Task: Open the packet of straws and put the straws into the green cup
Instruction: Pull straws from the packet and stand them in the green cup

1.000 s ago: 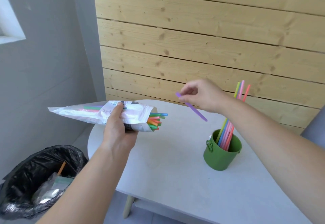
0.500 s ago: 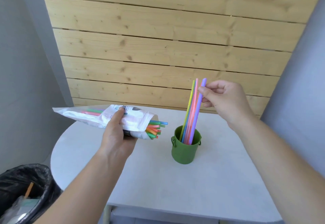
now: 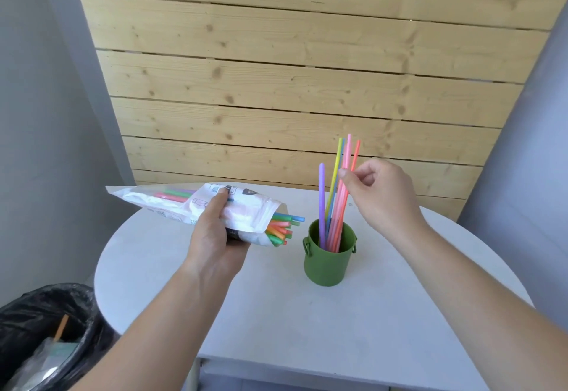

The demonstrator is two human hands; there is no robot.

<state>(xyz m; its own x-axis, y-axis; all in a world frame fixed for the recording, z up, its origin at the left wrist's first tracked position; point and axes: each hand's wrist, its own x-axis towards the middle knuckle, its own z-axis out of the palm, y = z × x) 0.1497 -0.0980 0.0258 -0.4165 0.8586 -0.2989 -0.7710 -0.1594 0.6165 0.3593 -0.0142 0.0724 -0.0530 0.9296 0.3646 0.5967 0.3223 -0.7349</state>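
The packet (image 3: 246,211) of straws is gripped by the left hand (image 3: 215,237), with the fingers wrapped under it and the thumb laid across its printed top face. It is held above the left part of the white round table (image 3: 399,314), clear of the surface and roughly level. Its sealed end is pointed left and its opened mouth right, towards the green cup (image 3: 327,267). A bundle of straw ends (image 3: 281,227) in green, orange, red and blue is seen sticking out of the mouth, just short of the cup and not touching it.

The green cup is stood upright on the table, near the middle, to the right of the packet. Small ring handles are seen on two sides of it. Several straws are stood in it and leaned on its rim. A purple straw (image 3: 321,200) is set at the left, nearly upright and apart from the rest. A yellow straw (image 3: 337,166), pink straws (image 3: 347,160) and an orange-red straw (image 3: 356,154) are fanned out towards the right.

The right hand (image 3: 381,197) is held above and to the right of the cup, with its fingers curled and the tips of thumb and forefinger brought up against the pink straws. Whether a straw is actually pinched cannot be told.

A wall of pale wooden planks (image 3: 276,89) is seen behind the table. A bin lined with a black bag (image 3: 33,323) is seen at the lower left, with rubbish inside it
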